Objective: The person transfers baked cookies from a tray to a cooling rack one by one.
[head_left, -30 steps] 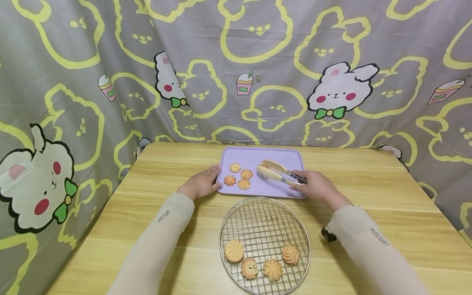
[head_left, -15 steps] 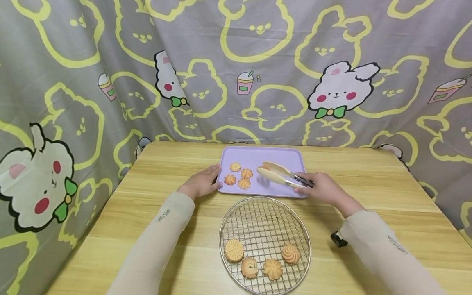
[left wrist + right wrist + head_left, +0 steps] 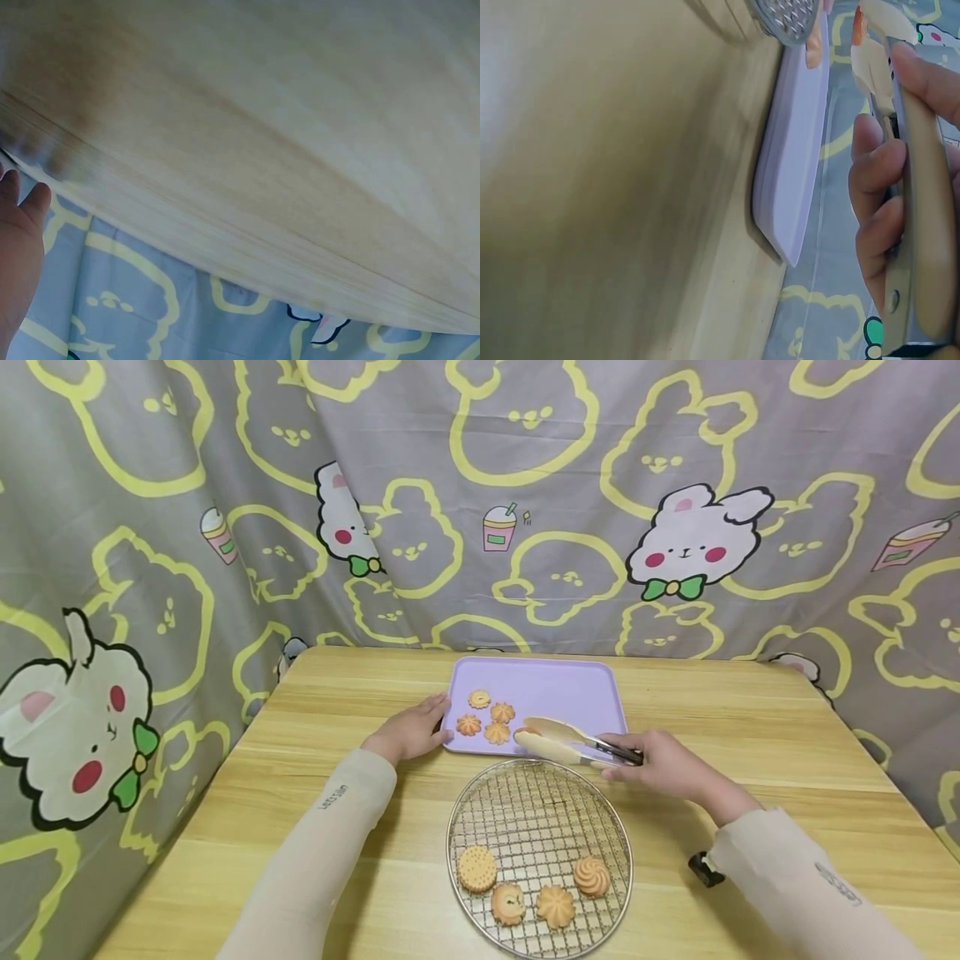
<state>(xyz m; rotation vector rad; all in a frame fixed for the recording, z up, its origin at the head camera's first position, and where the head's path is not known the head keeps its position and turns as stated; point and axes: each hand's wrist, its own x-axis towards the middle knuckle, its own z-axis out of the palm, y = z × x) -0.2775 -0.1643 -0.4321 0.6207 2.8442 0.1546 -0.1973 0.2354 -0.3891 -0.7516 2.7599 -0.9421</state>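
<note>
My right hand (image 3: 666, 767) grips a pair of tongs (image 3: 551, 749) by the handle, fingers curled round it in the right wrist view. Between the cream tips of the tongs is an orange-brown cookie (image 3: 858, 27), mostly hidden by them. The tips hang over the near edge of the purple tray (image 3: 566, 681). At the tray's left edge my left hand (image 3: 411, 729) rests with extended fingers and the thumb by the near corner. Several small cookies (image 3: 498, 732) lie on the tray's left side. Below the tray stands a round wire rack (image 3: 540, 810) bearing several cookies (image 3: 555, 907).
The wooden table (image 3: 750, 735) extends to both sides of the tray and rack. A patterned grey curtain (image 3: 480, 602) hangs behind it and along the left. A black wrist device (image 3: 707, 869) sits under my right sleeve.
My right hand has drawn the tongs, with the cookie in them, back from over the tray toward its near edge and the rack. My left hand stays at the tray.
</note>
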